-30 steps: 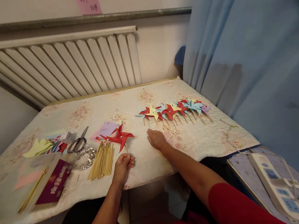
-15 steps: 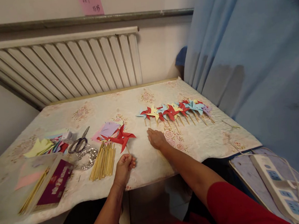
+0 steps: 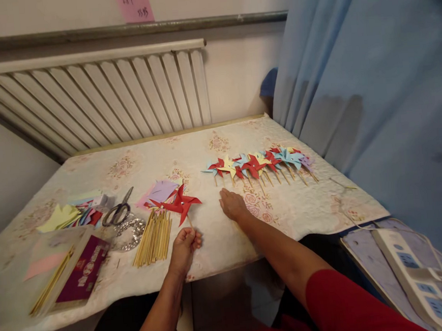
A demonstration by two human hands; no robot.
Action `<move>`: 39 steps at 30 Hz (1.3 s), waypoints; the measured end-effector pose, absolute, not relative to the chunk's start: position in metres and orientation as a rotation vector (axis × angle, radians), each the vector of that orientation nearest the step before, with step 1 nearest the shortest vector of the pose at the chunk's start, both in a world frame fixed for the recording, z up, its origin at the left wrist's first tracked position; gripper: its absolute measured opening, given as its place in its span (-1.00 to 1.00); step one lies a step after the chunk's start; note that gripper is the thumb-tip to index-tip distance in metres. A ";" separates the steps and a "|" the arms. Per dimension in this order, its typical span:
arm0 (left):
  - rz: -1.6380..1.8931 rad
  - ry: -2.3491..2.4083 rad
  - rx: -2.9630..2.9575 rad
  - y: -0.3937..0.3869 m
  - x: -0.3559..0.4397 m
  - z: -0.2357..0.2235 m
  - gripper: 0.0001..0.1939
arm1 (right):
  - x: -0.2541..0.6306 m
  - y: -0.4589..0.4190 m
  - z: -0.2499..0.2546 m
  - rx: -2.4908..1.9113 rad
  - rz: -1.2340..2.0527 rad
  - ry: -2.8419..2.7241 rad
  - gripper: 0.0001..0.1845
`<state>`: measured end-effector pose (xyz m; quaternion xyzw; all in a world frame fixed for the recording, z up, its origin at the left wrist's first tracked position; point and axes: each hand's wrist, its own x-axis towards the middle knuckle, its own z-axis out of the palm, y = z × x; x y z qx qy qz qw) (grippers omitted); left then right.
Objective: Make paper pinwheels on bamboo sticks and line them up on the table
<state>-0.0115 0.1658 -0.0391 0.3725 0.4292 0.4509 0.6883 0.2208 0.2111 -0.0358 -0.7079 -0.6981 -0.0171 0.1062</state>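
Observation:
A red paper pinwheel (image 3: 182, 205) stands tilted above the table, its thin stick pinched in my left hand (image 3: 185, 244). My right hand (image 3: 231, 204) lies on the flowered cloth with its fingers stretched out, holding nothing. Just beyond it is a row of finished pinwheels (image 3: 255, 165) in red, yellow, blue and purple, their sticks pointing toward me. Beside my left hand lies a bundle of bamboo sticks (image 3: 153, 239). Purple and pink paper squares (image 3: 162, 191) sit partly behind the red pinwheel.
Left of the sticks are scissors (image 3: 119, 209), a clear bag of small shiny pieces (image 3: 132, 232), yellow paper pieces (image 3: 60, 218) and a plastic pouch with a purple label (image 3: 84, 270). At right, a power strip (image 3: 413, 278) with cables lies beyond the table's edge, near a blue curtain (image 3: 372, 97).

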 end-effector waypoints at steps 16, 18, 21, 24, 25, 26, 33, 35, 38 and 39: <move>1.014 0.945 0.823 0.165 -0.012 -0.039 -0.66 | 0.222 0.211 -0.037 -2.078 -0.045 -2.027 -0.63; 1.013 0.941 0.828 0.165 -0.012 -0.040 -0.67 | 0.222 0.211 -0.038 -2.067 -0.040 -2.020 -0.64; 1.018 0.937 0.826 0.165 -0.013 -0.042 -0.68 | 0.224 0.210 -0.038 -2.074 -0.024 -1.986 -0.65; 1.021 0.941 0.823 0.166 -0.013 -0.042 -0.67 | 0.225 0.211 -0.040 -2.148 -0.025 -1.887 -0.68; 1.020 0.947 0.824 0.166 -0.013 -0.042 -0.66 | 0.225 0.212 -0.041 -2.180 -0.029 -1.845 -0.69; 1.020 0.953 0.825 0.166 -0.013 -0.042 -0.66 | 0.225 0.212 -0.042 -2.210 -0.033 -1.806 -0.68; 1.014 0.953 0.826 0.166 -0.013 -0.041 -0.66 | 0.225 0.218 -0.045 -2.277 -0.030 -1.771 -0.68; 1.011 0.955 0.824 0.166 -0.013 -0.042 -0.66 | 0.225 0.219 -0.045 -2.306 -0.032 -1.757 -0.70; 1.010 0.950 0.828 0.166 -0.013 -0.042 -0.67 | 0.226 0.219 -0.047 -2.325 -0.050 -1.733 -0.74; 1.010 0.950 0.830 0.166 -0.013 -0.042 -0.68 | 0.226 0.219 -0.047 -2.327 -0.059 -1.724 -0.75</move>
